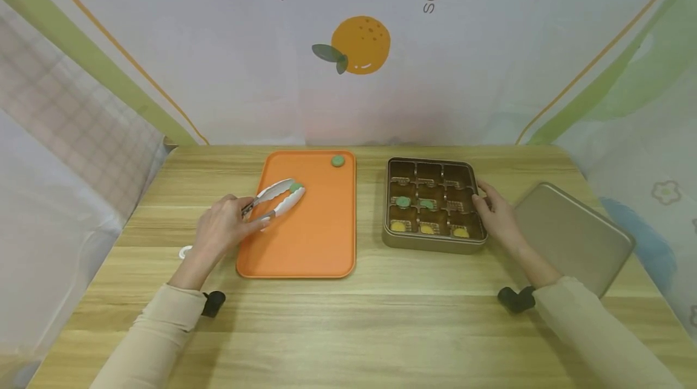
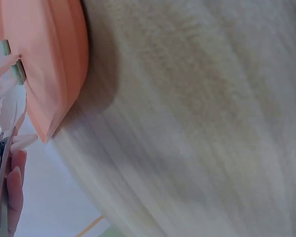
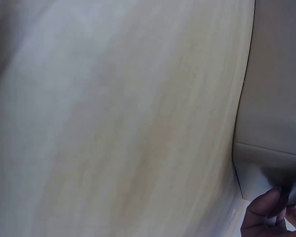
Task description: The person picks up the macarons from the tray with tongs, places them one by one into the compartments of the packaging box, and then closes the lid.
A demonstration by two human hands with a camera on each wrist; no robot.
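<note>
My left hand [image 1: 220,225] grips a pair of tongs [image 1: 282,206] over the orange tray [image 1: 305,250]. Between the white scalloped tips sits a round green piece [image 1: 295,187]. Another green piece [image 1: 338,161] lies in the tray's far right corner. To the right stands a square metal tin [image 1: 432,245] with a brown divided insert. Its near row holds yellow pieces [image 1: 399,227]; the middle row has green pieces [image 1: 403,202] in the left and centre compartments. My right hand [image 1: 500,216] holds the tin's right side, with its thumb at the rim.
The tin's flat lid [image 1: 572,235] lies on the wooden table [image 1: 348,328] at the right, partly behind my right forearm. A small white ring-like object [image 1: 185,251] is beside my left wrist. A printed curtain [image 1: 234,74] hangs behind the table.
</note>
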